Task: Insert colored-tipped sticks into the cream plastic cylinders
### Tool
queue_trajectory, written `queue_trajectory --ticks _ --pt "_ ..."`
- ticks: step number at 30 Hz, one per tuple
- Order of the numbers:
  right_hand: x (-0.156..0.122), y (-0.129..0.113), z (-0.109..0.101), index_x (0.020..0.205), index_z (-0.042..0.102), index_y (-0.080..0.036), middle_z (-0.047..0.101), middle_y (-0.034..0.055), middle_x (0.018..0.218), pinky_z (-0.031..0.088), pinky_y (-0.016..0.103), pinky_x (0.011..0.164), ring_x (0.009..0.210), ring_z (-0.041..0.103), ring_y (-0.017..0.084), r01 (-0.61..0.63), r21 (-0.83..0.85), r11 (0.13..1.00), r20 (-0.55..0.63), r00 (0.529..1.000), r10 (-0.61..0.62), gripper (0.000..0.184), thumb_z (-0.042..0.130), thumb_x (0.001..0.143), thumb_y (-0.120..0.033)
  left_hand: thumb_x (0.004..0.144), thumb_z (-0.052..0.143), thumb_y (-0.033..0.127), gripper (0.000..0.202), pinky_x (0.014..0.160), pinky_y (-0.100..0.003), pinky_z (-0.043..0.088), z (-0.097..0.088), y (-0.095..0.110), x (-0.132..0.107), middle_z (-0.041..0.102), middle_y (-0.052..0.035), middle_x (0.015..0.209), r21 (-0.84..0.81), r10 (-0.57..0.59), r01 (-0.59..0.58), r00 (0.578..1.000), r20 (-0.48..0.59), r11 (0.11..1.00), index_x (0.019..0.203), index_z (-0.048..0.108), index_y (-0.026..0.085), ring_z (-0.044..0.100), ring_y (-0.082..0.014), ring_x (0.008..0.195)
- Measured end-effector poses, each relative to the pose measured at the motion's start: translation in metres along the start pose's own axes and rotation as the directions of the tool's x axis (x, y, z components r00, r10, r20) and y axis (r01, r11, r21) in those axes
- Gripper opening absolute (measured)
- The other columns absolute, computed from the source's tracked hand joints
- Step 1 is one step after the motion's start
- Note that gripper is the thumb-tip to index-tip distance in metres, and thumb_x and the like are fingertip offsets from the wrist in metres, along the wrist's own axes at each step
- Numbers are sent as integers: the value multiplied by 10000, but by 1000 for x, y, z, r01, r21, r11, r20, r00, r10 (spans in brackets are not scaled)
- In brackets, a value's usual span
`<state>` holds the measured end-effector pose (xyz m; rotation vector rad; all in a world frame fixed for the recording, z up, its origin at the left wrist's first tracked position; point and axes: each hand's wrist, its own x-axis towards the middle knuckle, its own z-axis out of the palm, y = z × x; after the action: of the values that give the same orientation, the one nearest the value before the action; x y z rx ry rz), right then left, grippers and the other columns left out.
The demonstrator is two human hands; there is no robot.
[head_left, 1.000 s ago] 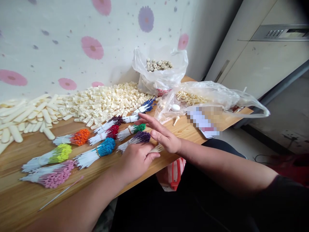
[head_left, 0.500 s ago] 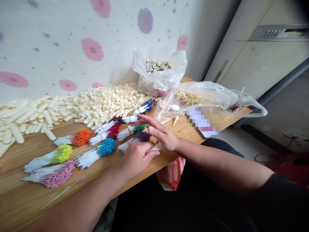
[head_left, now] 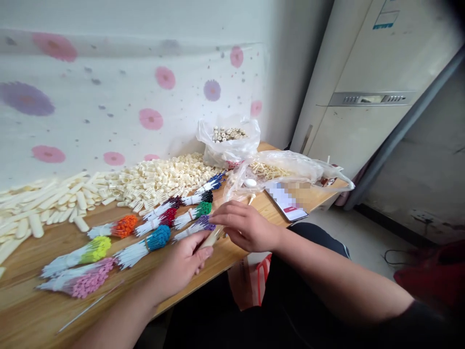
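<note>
My left hand [head_left: 191, 254] is closed around a cream plastic tube [head_left: 211, 238], which slants up to the right above the table's front edge. Over the tube's upper end curl the fingers of my right hand [head_left: 247, 225], closed on it; the tip is hidden beneath them. Just behind the hands lie bundles of thin white sticks with coloured tips, among them a purple bundle [head_left: 194, 228], a green bundle [head_left: 192, 214] and a blue bundle [head_left: 145, 245]. One loose stick [head_left: 90, 306] rests at the front left.
Long cream barrels [head_left: 39, 203] and short slotted cream pieces [head_left: 163, 182] are heaped along the wall. A plastic bag [head_left: 228, 145] of small round-ended parts stands behind an open bag [head_left: 298, 165] of small cream pieces. A phone [head_left: 286, 203] lies at the right edge.
My right hand has gone from spread fingers to curled fingers over the tube's end. My left hand has shifted slightly left and down with the tube. The camera view has tilted up.
</note>
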<state>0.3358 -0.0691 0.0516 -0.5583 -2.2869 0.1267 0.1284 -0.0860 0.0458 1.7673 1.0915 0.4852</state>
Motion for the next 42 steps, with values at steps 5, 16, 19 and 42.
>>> queue_trajectory --ticks 5,16,19,42 --pt "-1 -8 13 1039 615 -130 651 111 960 420 321 668 859 527 206 62 -460 886 186 982 28 277 378 962 -249 886 394 548 409 389 -173 245 9 5 -24 384 91 547 -183 -69 87 992 102 979 1040 464 176 315 -60 396" --pt "13 -22 54 734 608 -152 602 68 702 272 292 546 676 485 187 146 -552 821 298 954 30 193 480 878 -159 905 392 283 175 537 -262 287 22 -16 -50 551 -11 643 489 53 99 956 -288 867 865 535 191 515 -169 595" --pt "23 -37 55 751 613 -156 613 80 774 323 316 593 733 511 209 175 -569 804 304 953 7 178 489 878 -163 925 364 347 234 529 -234 314 15 -15 -60 476 31 610 244 -6 59 977 -214 968 868 522 184 462 -130 563" --pt "70 -43 66 770 680 -150 692 84 767 351 281 534 643 624 207 27 -465 885 485 844 229 177 546 803 -262 908 422 358 261 486 -263 387 -31 -23 -71 713 -86 698 928 267 105 941 -209 357 897 585 154 674 -234 615"
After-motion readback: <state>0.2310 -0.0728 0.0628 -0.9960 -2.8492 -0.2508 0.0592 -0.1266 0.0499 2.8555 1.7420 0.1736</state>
